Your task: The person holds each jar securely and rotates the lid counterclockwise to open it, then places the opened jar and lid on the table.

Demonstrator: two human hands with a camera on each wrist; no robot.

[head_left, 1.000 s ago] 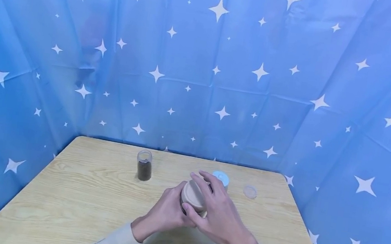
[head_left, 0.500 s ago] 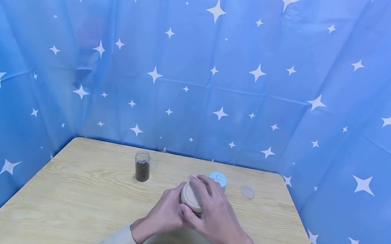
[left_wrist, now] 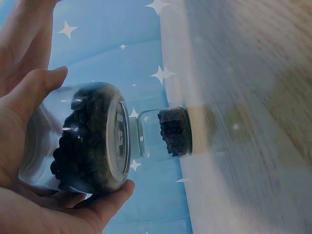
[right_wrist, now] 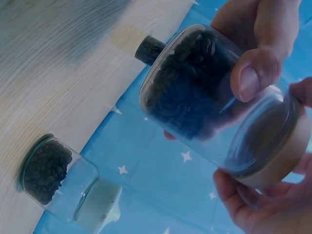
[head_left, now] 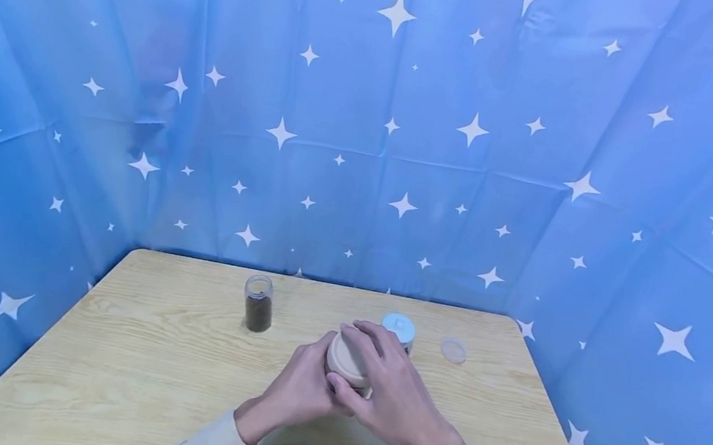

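In front of the person, both hands hold a clear jar (left_wrist: 85, 136) part-filled with dark, bean-like pieces. My left hand (head_left: 302, 387) grips the jar's body, its thumb along one side and fingers round the other in the left wrist view. My right hand (head_left: 399, 397) grips the beige round lid (head_left: 348, 360), fingers over the far edge and thumb at the near edge. The lid sits on the jar's mouth. In the right wrist view the jar appears tilted, its contents lying toward the base. Part of the lid is hidden under the right hand.
On the wooden table (head_left: 141, 367), an uncovered glass jar (head_left: 259, 307) with dark contents stands back left. Behind the hands is a jar with a light-blue lid (head_left: 398, 326), its dark pieces seen in the right wrist view. A clear flat disc (head_left: 453, 350) lies to its right.
Both hands stay on the jar and lid. The right hand's fingers have drawn slightly nearer over the lid. The head view has shifted a little.
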